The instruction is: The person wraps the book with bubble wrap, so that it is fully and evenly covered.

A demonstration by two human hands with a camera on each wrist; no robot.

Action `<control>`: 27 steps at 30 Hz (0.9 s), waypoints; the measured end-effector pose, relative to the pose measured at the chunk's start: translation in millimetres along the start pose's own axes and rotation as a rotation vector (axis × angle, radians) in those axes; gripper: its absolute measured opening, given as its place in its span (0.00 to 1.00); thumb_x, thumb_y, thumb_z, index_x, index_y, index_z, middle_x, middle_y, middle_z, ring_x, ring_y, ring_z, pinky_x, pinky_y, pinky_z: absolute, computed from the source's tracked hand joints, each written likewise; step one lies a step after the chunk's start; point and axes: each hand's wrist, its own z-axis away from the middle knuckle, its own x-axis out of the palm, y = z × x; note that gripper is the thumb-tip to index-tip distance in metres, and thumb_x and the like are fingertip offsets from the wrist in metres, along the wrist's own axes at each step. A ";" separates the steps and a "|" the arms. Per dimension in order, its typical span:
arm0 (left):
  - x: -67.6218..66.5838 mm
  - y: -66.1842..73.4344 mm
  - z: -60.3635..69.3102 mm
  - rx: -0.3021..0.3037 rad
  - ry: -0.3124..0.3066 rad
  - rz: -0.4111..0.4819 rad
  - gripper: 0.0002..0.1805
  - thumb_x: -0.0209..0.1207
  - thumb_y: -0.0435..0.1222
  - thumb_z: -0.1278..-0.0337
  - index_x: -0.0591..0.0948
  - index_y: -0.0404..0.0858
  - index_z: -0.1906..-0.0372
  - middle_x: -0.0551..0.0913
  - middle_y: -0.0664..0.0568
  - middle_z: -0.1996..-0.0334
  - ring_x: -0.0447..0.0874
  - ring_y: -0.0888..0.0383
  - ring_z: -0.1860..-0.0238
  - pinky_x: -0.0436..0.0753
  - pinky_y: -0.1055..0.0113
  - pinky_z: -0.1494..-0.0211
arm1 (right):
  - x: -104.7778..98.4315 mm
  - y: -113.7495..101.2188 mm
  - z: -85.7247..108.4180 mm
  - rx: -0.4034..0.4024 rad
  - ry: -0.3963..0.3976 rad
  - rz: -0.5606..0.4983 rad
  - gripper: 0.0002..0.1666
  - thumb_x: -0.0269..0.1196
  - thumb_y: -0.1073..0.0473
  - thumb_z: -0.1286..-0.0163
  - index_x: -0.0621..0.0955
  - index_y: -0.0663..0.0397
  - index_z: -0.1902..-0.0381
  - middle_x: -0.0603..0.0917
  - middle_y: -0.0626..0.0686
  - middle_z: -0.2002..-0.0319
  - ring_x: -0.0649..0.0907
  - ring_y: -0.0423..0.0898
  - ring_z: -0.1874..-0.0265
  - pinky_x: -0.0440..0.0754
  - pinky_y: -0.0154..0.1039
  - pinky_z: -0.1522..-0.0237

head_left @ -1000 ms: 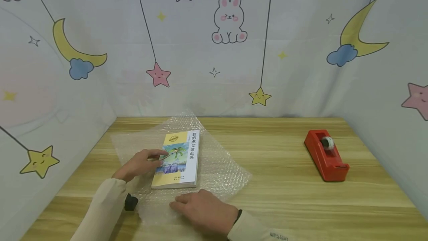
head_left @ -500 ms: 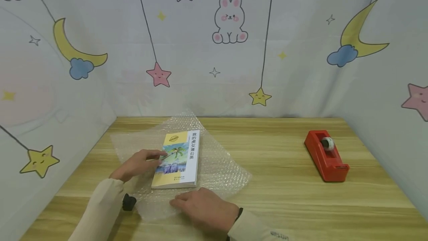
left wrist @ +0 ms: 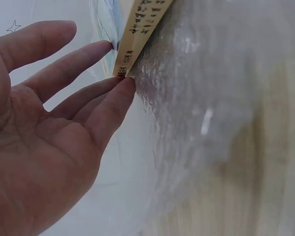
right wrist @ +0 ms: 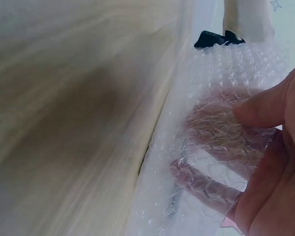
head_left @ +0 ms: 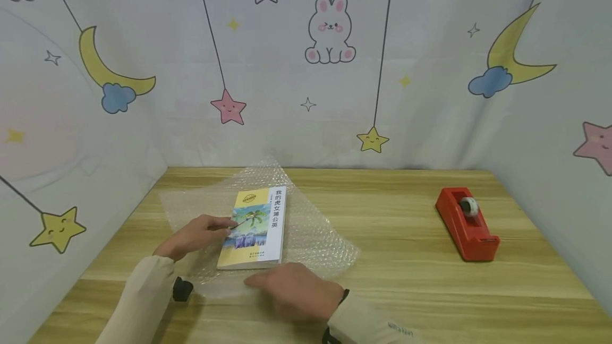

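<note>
A paperback book with a yellow, white and picture cover lies flat on a sheet of clear bubble wrap. My left hand rests at the book's left side. In the left wrist view its fairly straight fingers touch the yellow spine and cover edge. At the sheet's near edge, my right hand pinches the bubble wrap. The right wrist view has the thumb on one face of the film and the other fingers behind it, visible through the plastic.
A red tape dispenser with a roll of tape stands at the right of the wooden table. Printed fabric walls close off the back and both sides.
My right hand has risen slightly, and the near edge of the bubble wrap has lifted with it. The left hand stays at the book, its forearm shifted slightly left.
</note>
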 end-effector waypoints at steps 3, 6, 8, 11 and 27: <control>-0.2 -0.2 1.3 0.004 -0.003 0.003 0.23 0.54 0.41 0.28 0.77 0.37 0.33 0.66 0.33 0.27 0.63 0.31 0.26 0.70 0.36 0.31 | -3.7 4.0 -4.7 0.054 -0.046 -0.087 0.29 0.62 0.65 0.32 0.77 0.38 0.34 0.86 0.39 0.44 0.83 0.31 0.56 0.80 0.25 0.57; 0.3 -0.4 2.3 -0.008 -0.001 0.019 0.23 0.53 0.42 0.27 0.77 0.38 0.33 0.66 0.34 0.26 0.62 0.32 0.26 0.69 0.35 0.30 | -7.2 9.2 -9.2 0.077 -0.051 -0.188 0.24 0.55 0.63 0.23 0.77 0.38 0.33 0.83 0.41 0.38 0.83 0.33 0.47 0.81 0.28 0.48; 0.2 -0.5 2.7 -0.007 -0.007 0.026 0.24 0.52 0.42 0.26 0.76 0.37 0.32 0.66 0.34 0.26 0.63 0.32 0.26 0.69 0.35 0.30 | -8.6 13.4 -11.4 0.074 -0.034 -0.251 0.23 0.51 0.62 0.21 0.77 0.40 0.33 0.82 0.43 0.36 0.82 0.35 0.41 0.81 0.29 0.44; 0.4 -0.7 2.5 -0.006 -0.018 0.042 0.25 0.50 0.44 0.24 0.74 0.37 0.31 0.67 0.34 0.27 0.66 0.34 0.27 0.68 0.35 0.30 | -9.0 20.5 -14.9 0.061 0.007 -0.320 0.23 0.50 0.63 0.21 0.78 0.44 0.34 0.81 0.46 0.35 0.80 0.38 0.37 0.79 0.29 0.40; -8.2 -8.4 3.0 -0.005 -0.116 0.184 0.48 0.17 0.64 0.26 0.66 0.33 0.26 0.50 0.35 0.20 0.41 0.32 0.20 0.52 0.37 0.21 | -11.1 44.0 -28.3 0.158 0.175 -0.584 0.14 0.54 0.68 0.25 0.85 0.55 0.51 0.91 0.51 0.58 0.88 0.39 0.55 0.81 0.25 0.51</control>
